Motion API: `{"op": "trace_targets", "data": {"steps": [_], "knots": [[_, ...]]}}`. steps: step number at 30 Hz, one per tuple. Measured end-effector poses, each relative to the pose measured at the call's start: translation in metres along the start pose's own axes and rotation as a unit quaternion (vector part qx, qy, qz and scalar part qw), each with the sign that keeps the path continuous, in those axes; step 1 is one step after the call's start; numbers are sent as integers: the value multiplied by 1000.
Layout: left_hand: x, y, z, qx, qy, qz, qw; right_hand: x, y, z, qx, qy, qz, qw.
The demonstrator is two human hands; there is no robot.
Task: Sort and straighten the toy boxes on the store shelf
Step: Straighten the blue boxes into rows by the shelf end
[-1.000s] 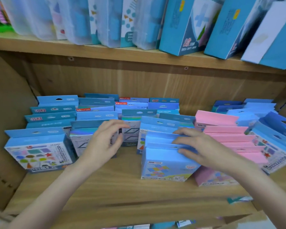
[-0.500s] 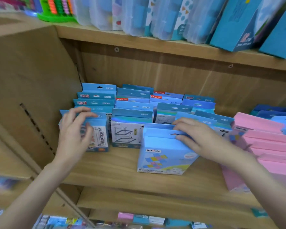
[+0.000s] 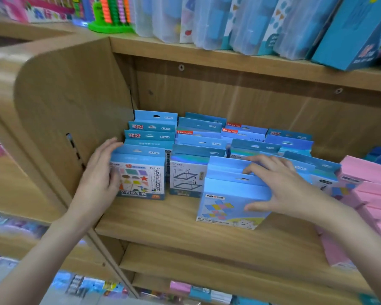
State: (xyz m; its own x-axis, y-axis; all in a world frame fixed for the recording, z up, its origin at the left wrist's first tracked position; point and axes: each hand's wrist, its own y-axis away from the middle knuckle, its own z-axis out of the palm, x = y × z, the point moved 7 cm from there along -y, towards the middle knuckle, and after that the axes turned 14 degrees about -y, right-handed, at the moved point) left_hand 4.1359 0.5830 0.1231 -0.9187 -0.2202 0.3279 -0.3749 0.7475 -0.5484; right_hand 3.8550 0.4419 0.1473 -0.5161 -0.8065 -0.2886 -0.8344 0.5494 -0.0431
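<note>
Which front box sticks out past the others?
The checkered-pattern box under the right hand; the shapes box and frame-drawing box sit further back.

Wood-grain laminate shelf [image 3: 163, 219], glossy printed cardboard toy boxes [image 3: 141, 172], translucent plastic cases [image 3: 207, 18]

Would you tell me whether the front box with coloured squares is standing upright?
Tilted: the box leans back, top edge resting against those behind, right hand gripping it.
</note>
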Motion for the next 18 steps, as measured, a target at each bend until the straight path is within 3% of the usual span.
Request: {"op": "trace_targets", "data": {"steps": [8,13,16,18], "knots": [[9,-11,2,-40,-84,20,995,10,6,-13,-39,18,64,997],[25,-6,-1,-84,-161,168,969,20,10,-21,-82,111,131,982],[30,10,-7,-83,-170,215,958,-7,0,-20,-48,97,85,990],[31,22,-9,-91,-168,231,954,-29,-11,-23,14,61,23,998]]}}
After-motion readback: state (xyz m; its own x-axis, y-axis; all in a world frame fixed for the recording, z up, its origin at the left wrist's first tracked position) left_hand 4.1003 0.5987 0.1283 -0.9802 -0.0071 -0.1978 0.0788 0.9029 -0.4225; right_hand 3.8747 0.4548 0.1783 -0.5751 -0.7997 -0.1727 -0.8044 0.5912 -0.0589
